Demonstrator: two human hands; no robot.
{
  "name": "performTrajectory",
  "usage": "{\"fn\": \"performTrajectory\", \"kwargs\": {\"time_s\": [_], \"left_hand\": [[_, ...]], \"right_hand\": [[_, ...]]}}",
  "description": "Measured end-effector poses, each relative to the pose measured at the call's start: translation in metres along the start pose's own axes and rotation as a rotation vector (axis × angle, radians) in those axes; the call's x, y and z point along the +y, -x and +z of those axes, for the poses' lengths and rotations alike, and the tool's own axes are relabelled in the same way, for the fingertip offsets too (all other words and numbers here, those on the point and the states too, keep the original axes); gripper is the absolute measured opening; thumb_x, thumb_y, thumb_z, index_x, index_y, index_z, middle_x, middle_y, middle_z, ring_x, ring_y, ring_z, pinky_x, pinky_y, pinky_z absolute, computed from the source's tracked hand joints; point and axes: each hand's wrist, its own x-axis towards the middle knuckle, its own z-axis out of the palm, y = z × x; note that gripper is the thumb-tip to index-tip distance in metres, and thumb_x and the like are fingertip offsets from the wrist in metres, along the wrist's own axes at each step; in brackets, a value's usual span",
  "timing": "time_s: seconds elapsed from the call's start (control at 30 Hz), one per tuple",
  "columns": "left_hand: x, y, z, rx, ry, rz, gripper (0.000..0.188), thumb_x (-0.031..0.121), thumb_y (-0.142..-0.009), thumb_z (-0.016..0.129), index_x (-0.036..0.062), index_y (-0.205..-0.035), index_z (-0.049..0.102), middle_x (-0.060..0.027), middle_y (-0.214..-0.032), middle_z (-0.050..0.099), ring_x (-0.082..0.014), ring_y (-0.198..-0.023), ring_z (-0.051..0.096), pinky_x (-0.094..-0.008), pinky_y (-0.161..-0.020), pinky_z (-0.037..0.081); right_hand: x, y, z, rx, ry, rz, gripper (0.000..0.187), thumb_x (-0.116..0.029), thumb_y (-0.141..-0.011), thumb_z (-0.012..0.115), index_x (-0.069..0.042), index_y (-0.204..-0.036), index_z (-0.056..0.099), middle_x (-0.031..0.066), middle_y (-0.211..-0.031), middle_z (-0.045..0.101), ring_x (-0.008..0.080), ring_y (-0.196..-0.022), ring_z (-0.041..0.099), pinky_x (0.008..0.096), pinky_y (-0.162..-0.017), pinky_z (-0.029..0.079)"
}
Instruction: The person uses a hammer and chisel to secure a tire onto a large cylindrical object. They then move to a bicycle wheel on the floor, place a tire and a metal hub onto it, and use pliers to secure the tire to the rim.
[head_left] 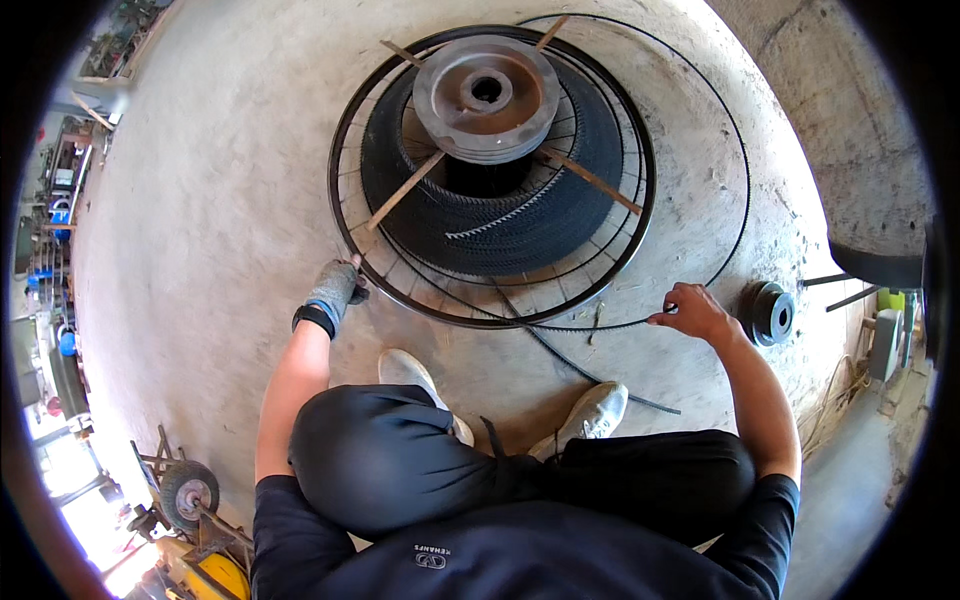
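Observation:
My left hand (338, 288) wears a grey glove with a dark palm and a black wristband. It is at the near left edge of a large black wheel rim (648, 215), one fingertip against it or very close; its other fingers are partly bent and apart, gripping nothing I can see. My bare right hand (697, 310) pinches a thin black toothed strip (745, 170), which curves round the right side on the floor and runs left under the rim's near edge. Within the rim lies a thick dark coil of toothed strip (590, 215), over thin spokes.
A grey metal pulley (440, 90) sits atop the coil, with wooden sticks (405, 190) radiating below it. A smaller dark pulley (768, 312) stands right of my hand. One strip end (655, 404) reaches past my right shoe (603, 408). A wheeled yellow machine (190, 495) is at lower left.

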Motion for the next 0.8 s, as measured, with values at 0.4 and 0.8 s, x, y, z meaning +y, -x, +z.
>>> {"fn": "performTrajectory", "kwargs": {"time_s": [0.4,0.8], "left_hand": [[-0.060,0.047,0.062,-0.123,0.324,-0.139,0.050,0.057,-0.094,0.057,0.0070,-0.089,0.059,-0.0105,-0.067,0.062,-0.0261,-0.046,0.058,-0.0419,-0.042,0.048],[0.017,-0.016,-0.018,0.151,0.032,0.148,0.048,0.052,-0.100,0.049,0.0065,-0.085,0.057,-0.0070,-0.064,0.057,-0.0206,-0.046,0.056,-0.0337,-0.042,0.044]], "right_hand": [[-0.017,-0.007,0.018,-0.031,-0.058,-0.124,0.043,-0.046,-0.083,0.072,-0.004,-0.088,0.075,0.0183,-0.087,0.068,0.0354,-0.091,0.065,0.0442,-0.087,0.049],[-0.024,-0.013,0.024,-0.041,-0.008,-0.167,0.042,-0.045,-0.083,0.072,-0.004,-0.090,0.073,0.0173,-0.089,0.068,0.0356,-0.090,0.066,0.0444,-0.084,0.050]]}}
